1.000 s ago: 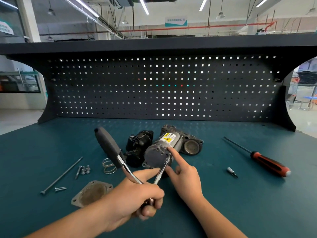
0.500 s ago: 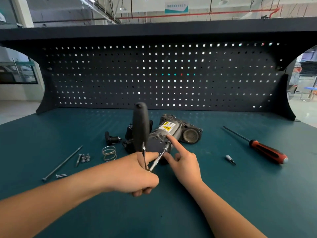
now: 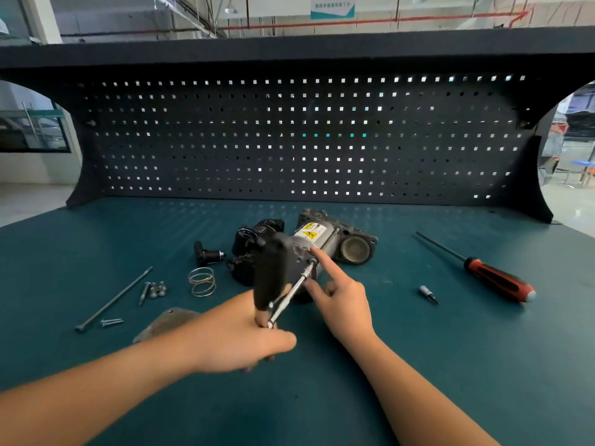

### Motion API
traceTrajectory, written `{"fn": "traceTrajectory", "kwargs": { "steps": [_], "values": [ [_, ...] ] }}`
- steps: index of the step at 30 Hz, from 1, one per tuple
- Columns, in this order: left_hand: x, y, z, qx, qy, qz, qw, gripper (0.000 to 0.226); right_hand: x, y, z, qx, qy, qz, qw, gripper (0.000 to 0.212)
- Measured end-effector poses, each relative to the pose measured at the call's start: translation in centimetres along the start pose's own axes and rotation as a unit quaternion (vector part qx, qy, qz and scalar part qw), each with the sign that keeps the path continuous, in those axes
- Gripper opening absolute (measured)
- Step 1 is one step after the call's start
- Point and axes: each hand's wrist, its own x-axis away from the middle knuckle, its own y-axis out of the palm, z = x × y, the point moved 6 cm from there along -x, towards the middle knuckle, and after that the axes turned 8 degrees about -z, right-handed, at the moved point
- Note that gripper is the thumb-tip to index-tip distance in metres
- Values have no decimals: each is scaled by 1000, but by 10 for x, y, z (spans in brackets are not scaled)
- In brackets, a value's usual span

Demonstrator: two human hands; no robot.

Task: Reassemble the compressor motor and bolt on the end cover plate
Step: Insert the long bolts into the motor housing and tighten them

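- Teal workbench (image 3: pixel 450 365): running back to a black pegboard (image 3: pixel 289 140), offering wide bare room on the right and along the near edge.
- Compressor motor (image 3: pixel 322 239): one, lying at bench centre, long axis running near-left to far-right, near end facing the person.
- Left hand (image 3: pixel 238 336): curling tight round the head of one ratchet wrench (image 3: pixel 272 275), handle standing upright, extension bar (image 3: pixel 289 297) slanting up-right onto the motor's near end.
- Right hand (image 3: pixel 344 304): gripping nothing, stretching its index fingertip (image 3: pixel 317 254) against the bar's tip at the motor.
- Red-handled screwdriver (image 3: pixel 495 280): one, lying well apart on the right.
- Long bolt (image 3: pixel 116 297): one, lying left.
- End cover plate (image 3: pixel 164 323): one, lying flat, partly hiding behind the left forearm.
- Spring (image 3: pixel 202 281): one, sitting left of the motor.
- Short bolts (image 3: pixel 154 289): four, three clustering, one lying by the long bolt's head.
- Driver bit (image 3: pixel 428 293): one, lying between motor and screwdriver.
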Motion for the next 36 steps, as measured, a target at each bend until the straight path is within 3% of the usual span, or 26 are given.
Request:
{"fn": "traceTrajectory", "kwargs": {
  "steps": [2, 4, 7, 8, 10, 12, 14, 16, 25, 32, 36],
  "values": [
    [4, 8, -12, 216, -2, 4, 976, 38, 1, 1, -1, -6, -4, -2, 1000, 56],
    [2, 16, -18, 385, 6, -1, 923, 52, 1, 1, -1, -8, -6, 2, 1000, 55],
    [-1, 22, -21, 625, 19, -23, 780, 53, 1, 0, 0, -13, -2, 7, 1000, 54],
    [-2, 23, -21, 678, 34, -37, 734, 62, 1, 0, 1, -16, -2, 7, 1000, 55],
    [-2, 26, -23, 727, 55, -53, 683, 75, 1, 1, 0, -21, -6, 4, 1000, 57],
    [-1, 31, -25, 702, 53, -69, 707, 61, 2, 0, -1, -21, -9, 1, 1000, 61],
    [-2, 32, -25, 636, 41, -57, 769, 45, 2, 1, -2, -18, -7, -2, 1000, 61],
    [-4, 29, -25, 591, 43, -44, 804, 47, 3, 0, -1, -12, -3, 0, 1000, 59],
    [-4, 23, -17, 493, 15, -4, 870, 42, 3, 1, -1, 1, 7, -13, 1000, 56],
    [-8, 9, -17, 293, 20, 31, 955, 52, 3, 0, 0, -12, 9, -14, 1000, 56],
    [-9, 3, -12, 173, 16, -6, 985, 65, 2, 0, 1, -16, 4, -17, 1000, 56]
  ]
}}
